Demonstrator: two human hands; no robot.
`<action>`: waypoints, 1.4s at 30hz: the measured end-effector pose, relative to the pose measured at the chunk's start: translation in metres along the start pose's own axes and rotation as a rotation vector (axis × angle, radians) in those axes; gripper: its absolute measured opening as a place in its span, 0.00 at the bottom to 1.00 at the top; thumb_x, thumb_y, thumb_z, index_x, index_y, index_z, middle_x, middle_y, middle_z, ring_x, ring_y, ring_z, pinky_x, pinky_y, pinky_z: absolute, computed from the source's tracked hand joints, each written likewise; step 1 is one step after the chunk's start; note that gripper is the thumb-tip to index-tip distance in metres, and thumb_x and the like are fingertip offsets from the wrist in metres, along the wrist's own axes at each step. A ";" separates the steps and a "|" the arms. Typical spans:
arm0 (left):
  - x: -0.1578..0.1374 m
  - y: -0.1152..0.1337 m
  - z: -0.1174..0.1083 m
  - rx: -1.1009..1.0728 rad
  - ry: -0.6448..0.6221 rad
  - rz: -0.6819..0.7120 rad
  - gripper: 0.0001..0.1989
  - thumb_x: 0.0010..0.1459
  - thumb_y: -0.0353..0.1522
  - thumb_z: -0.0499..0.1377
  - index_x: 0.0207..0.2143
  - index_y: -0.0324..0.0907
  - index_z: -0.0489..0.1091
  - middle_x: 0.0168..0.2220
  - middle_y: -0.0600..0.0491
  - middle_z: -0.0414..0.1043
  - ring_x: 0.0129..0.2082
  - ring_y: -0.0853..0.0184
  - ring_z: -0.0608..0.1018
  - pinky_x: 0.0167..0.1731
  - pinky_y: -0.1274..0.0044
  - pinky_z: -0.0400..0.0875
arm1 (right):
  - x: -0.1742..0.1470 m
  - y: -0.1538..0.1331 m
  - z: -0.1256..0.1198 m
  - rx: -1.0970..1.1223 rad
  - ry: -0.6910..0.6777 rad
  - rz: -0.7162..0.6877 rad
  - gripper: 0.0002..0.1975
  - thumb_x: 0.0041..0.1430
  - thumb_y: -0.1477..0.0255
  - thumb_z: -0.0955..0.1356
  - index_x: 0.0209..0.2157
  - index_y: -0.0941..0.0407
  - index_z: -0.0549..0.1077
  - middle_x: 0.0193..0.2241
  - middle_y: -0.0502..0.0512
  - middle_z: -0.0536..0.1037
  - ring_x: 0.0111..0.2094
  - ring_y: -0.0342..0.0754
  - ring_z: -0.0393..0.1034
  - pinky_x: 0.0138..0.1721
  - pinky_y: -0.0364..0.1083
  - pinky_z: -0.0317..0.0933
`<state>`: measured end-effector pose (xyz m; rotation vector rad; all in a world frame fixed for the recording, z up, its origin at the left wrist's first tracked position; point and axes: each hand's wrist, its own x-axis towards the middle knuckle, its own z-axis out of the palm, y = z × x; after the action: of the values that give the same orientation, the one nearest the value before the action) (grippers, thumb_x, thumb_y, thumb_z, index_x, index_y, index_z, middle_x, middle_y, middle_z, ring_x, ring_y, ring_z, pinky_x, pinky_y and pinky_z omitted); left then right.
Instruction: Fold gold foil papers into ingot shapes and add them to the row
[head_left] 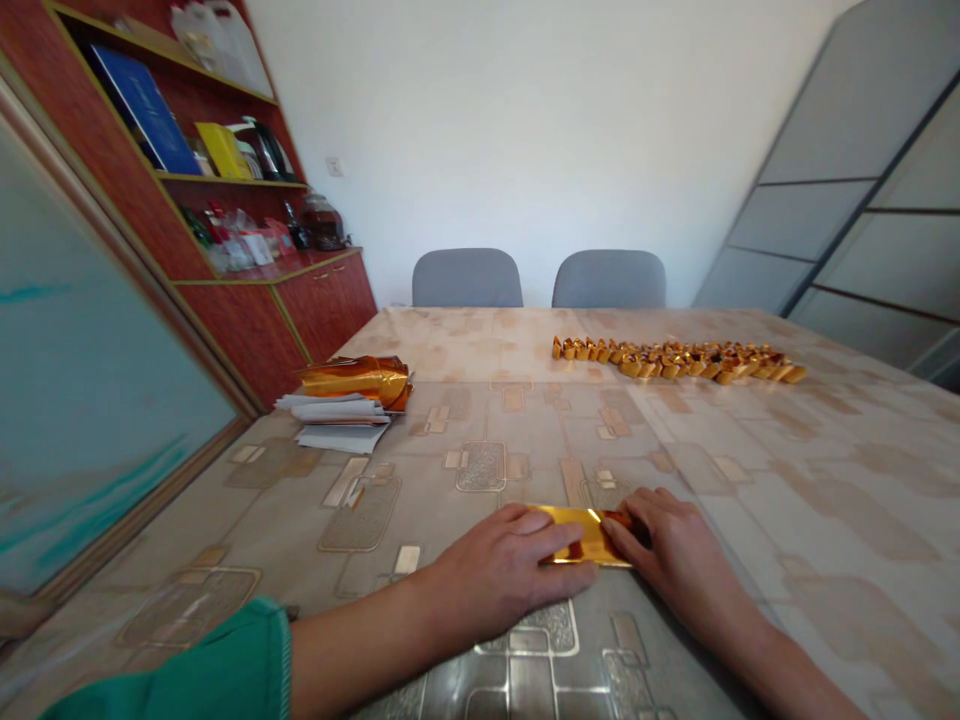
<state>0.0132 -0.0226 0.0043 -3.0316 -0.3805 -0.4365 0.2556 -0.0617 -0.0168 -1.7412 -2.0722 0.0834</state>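
A narrow piece of shiny gold foil paper [583, 538] lies on the table in front of me, held by both hands. My left hand [517, 560] is at its left end, with fingers over the top and the thumb along the near edge. At the right end, my right hand [667, 535] pinches the foil between thumb and fingers; some fingertips are hidden. Toward the far right stand many small folded gold foil pieces [675, 360] in crowded rows. On the left, a stack of gold foil sheets [356, 380] rests on white paper sheets [341, 425].
A patterned cover [465, 560] lies over the table. Two grey chairs [466, 278] stand at its far side. At the left is a red-brown cabinet [330, 300] with shelves of household items; grey panelled doors [817, 190] are at the right.
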 end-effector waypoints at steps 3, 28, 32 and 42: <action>0.003 -0.002 0.001 -0.030 -0.035 0.008 0.14 0.72 0.34 0.50 0.57 0.44 0.66 0.49 0.51 0.73 0.49 0.64 0.73 0.49 0.73 0.68 | 0.000 0.002 0.002 -0.010 0.014 -0.021 0.12 0.64 0.67 0.67 0.25 0.54 0.70 0.25 0.54 0.74 0.29 0.53 0.69 0.32 0.48 0.55; -0.004 -0.009 -0.005 -0.055 -0.093 -0.005 0.15 0.71 0.34 0.50 0.57 0.47 0.67 0.47 0.50 0.73 0.46 0.62 0.72 0.46 0.72 0.66 | 0.003 -0.010 0.011 -0.183 0.025 -0.305 0.07 0.63 0.78 0.64 0.34 0.54 0.72 0.29 0.53 0.74 0.30 0.54 0.70 0.32 0.50 0.59; -0.014 -0.009 -0.015 -0.067 -0.081 0.009 0.15 0.71 0.34 0.50 0.57 0.48 0.68 0.47 0.50 0.74 0.46 0.63 0.72 0.46 0.73 0.66 | -0.003 -0.021 0.017 -0.186 0.035 -0.370 0.05 0.64 0.77 0.64 0.36 0.54 0.70 0.29 0.52 0.73 0.30 0.54 0.70 0.34 0.50 0.59; -0.024 -0.003 -0.012 -0.127 -0.060 -0.115 0.11 0.70 0.35 0.53 0.50 0.50 0.72 0.44 0.54 0.75 0.43 0.64 0.72 0.44 0.72 0.64 | 0.027 -0.036 0.000 0.281 -0.191 -0.256 0.10 0.62 0.80 0.65 0.34 0.54 0.76 0.31 0.51 0.78 0.33 0.48 0.72 0.36 0.45 0.63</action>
<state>-0.0133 -0.0261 0.0092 -3.1627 -0.5532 -0.3910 0.2194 -0.0438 0.0025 -1.3366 -2.2727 0.4564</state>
